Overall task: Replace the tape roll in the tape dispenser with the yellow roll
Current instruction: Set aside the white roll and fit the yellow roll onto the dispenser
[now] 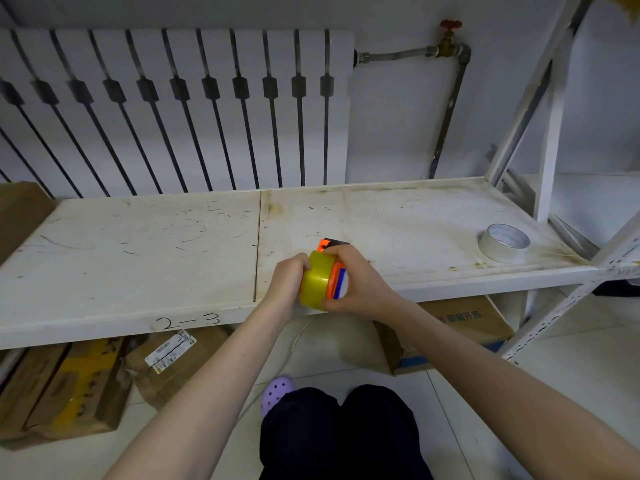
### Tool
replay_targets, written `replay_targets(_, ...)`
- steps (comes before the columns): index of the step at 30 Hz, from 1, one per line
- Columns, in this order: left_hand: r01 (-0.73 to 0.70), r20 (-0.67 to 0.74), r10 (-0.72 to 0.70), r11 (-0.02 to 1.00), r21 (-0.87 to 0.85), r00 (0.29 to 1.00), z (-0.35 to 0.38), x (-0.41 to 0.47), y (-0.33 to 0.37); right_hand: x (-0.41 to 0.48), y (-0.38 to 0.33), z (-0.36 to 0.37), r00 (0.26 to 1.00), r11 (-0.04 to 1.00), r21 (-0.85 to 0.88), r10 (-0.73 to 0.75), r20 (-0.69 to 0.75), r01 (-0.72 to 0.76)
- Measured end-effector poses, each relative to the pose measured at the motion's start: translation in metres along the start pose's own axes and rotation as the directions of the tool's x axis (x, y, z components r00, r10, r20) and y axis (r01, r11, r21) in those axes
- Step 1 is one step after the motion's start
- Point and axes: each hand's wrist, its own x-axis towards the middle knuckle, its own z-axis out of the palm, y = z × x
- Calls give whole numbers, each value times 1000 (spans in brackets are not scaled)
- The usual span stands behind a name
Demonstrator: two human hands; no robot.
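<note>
A yellow tape roll [316,284] sits against the orange tape dispenser [334,277] above the front edge of the white shelf [138,258]. My left hand [287,282] presses on the roll's left side. From the right, my right hand [356,282] grips the dispenser, thumb under the roll and fingers over its top. The dispenser's orange and black front end [329,243] pokes out above my fingers. Whether the roll is seated on the hub is hidden. A clear tape roll [504,242] lies flat at the shelf's right end.
A radiator [173,109] and a pipe with a red valve [450,29] stand behind the shelf. Cardboard boxes [69,386] and another box [453,330] lie on the floor under it. A white rack upright [550,143] rises at the right. My knees [339,431] are below.
</note>
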Motion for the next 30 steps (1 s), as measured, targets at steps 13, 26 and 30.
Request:
replay_targets(13, 7, -4, -7, 994, 114, 1000, 3, 7, 6, 12, 7, 0, 994, 989, 109, 95, 53, -101)
replay_targets(26, -10, -6, 10, 996, 85, 1000, 2, 0, 4, 4, 5, -2, 997, 997, 22, 70, 31, -71)
replay_targets(30, -16, -15, 17, 998, 68, 1000, 4, -3, 1, -3, 3, 0, 1000, 998, -65, -12, 27, 14)
